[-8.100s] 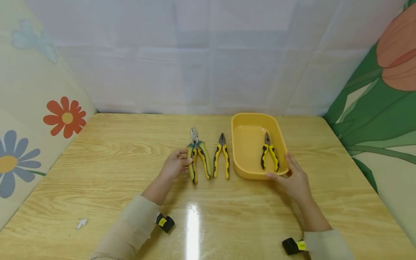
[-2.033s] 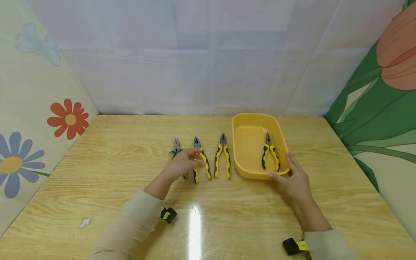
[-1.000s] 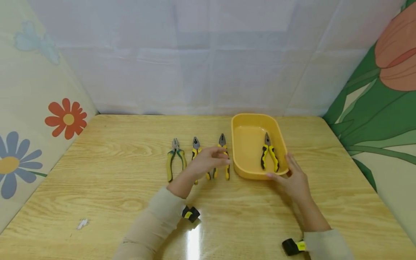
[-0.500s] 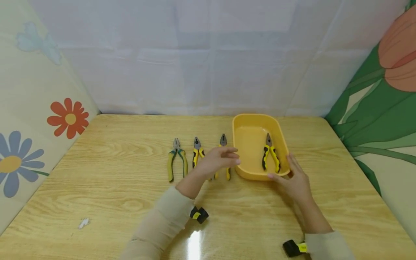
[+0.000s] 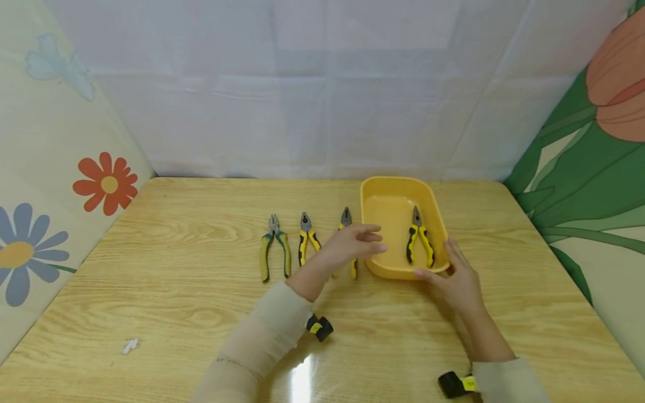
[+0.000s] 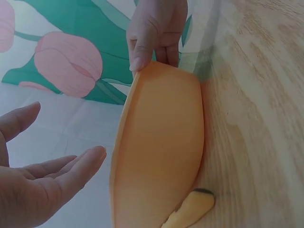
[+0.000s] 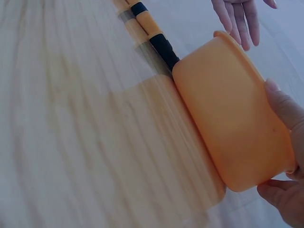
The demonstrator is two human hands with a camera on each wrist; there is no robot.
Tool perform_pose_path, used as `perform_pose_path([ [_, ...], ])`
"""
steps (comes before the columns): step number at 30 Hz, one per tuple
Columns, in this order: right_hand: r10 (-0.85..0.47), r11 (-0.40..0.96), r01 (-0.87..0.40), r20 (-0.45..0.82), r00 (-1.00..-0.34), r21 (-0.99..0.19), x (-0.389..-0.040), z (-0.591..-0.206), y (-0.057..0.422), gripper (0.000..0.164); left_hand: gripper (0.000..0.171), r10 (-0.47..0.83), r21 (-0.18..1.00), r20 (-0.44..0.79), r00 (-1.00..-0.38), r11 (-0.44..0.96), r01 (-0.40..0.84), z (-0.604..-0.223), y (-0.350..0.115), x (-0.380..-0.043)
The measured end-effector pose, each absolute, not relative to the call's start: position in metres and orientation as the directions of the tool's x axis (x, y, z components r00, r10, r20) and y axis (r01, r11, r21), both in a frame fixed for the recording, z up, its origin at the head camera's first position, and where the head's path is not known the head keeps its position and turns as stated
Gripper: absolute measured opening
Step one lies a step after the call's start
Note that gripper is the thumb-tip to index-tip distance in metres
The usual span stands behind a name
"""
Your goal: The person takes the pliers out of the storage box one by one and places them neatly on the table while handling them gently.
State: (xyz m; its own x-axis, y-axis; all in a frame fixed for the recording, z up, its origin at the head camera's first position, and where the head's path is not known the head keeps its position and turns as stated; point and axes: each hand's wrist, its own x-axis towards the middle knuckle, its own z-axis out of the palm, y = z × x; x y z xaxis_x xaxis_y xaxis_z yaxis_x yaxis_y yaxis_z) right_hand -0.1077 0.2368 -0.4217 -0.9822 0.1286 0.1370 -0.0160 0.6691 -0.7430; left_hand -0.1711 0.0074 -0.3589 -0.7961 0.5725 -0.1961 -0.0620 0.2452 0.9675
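Note:
My left hand (image 5: 350, 246) hovers over the left rim of a yellow plastic basin (image 5: 380, 271), thumb and fingers apart and nothing between them. In the left wrist view the left hand (image 6: 52, 185) is beside the basin wall. My right hand (image 5: 458, 280) grips the basin's near right corner, thumb at the front rim and fingers along the side. Inside the basin lie long-nose pliers (image 5: 425, 246) with yellow-black handles. To its left are green-handled pliers (image 5: 264, 260), yellow-black pliers (image 5: 303, 246), and another yellow-black pair of pliers (image 5: 346, 215), partly hidden by my left hand.
The basin and pliers sit on a wood-grain table (image 5: 201, 246). A white cloth (image 5: 322, 112) hangs behind it, with flower-painted panels on both sides. A small white mark (image 5: 130, 346) shows at the table's front left. Black wrist cameras (image 5: 320, 327) are on both arms.
Earlier my left hand held the green-handled pliers over the left yellow-black pair; now they lie farther left. The empty left hand has moved right, over the basin's rim. My right hand stays put.

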Motion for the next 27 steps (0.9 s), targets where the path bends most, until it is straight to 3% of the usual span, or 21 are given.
perform_pose_path([
  [27, 0.125, 0.674, -0.012, 0.131, -0.983, -0.739, -0.108, -0.421, 0.238, 0.094, 0.069, 0.422, 0.936, -0.321, -0.848, 0.277, -0.216, -0.371, 0.049, -0.175],
])
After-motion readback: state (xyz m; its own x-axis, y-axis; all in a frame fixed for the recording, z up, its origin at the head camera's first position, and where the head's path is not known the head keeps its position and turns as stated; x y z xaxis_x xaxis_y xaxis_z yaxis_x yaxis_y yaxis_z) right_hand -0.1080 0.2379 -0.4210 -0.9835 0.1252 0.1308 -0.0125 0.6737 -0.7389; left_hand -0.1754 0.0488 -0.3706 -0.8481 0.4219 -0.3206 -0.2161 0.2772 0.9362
